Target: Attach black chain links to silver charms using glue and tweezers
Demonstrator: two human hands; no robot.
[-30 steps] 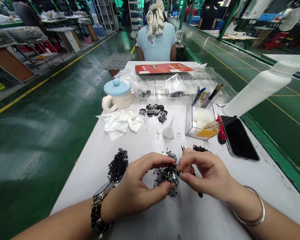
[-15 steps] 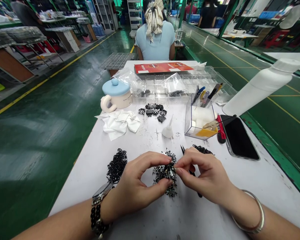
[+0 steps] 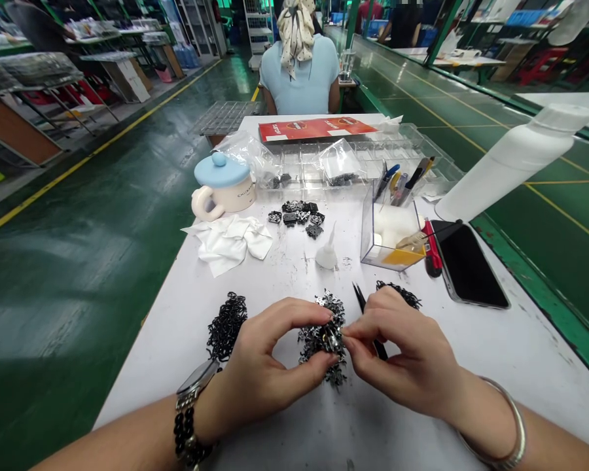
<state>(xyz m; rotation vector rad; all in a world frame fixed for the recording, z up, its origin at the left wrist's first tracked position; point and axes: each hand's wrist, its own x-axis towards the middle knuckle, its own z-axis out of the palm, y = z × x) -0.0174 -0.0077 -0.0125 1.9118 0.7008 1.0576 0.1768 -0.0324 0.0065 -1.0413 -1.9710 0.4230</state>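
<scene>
Between the thumb and fingertips of my left hand (image 3: 279, 356) is a small black part with shiny metal bits (image 3: 330, 339), held over a heap of small silvery metal pieces (image 3: 334, 307). My right hand (image 3: 405, 353) has thumb and forefinger pinched together at the part's right edge; whatever is in the pinch is too small to name. Black tweezers (image 3: 359, 297) lie beneath or beside my right hand, partly covered by it. A pile of small black pieces (image 3: 227, 325) is left of my left hand, and another black pile (image 3: 398, 294) shows behind my right.
Several black assembled parts (image 3: 297, 214) and a white nozzle tip (image 3: 326, 255) sit farther back. Around them are a white cloth (image 3: 230, 242), a lidded mug (image 3: 223, 183), a clear box with pens (image 3: 390, 239), a phone (image 3: 471, 265), a white bottle (image 3: 513, 167) and clear trays (image 3: 304, 157).
The whole view has shifted slightly. My right hand has turned a little and sits lower against the part, covering more of the tweezers' rear end. My left hand keeps its grip.
</scene>
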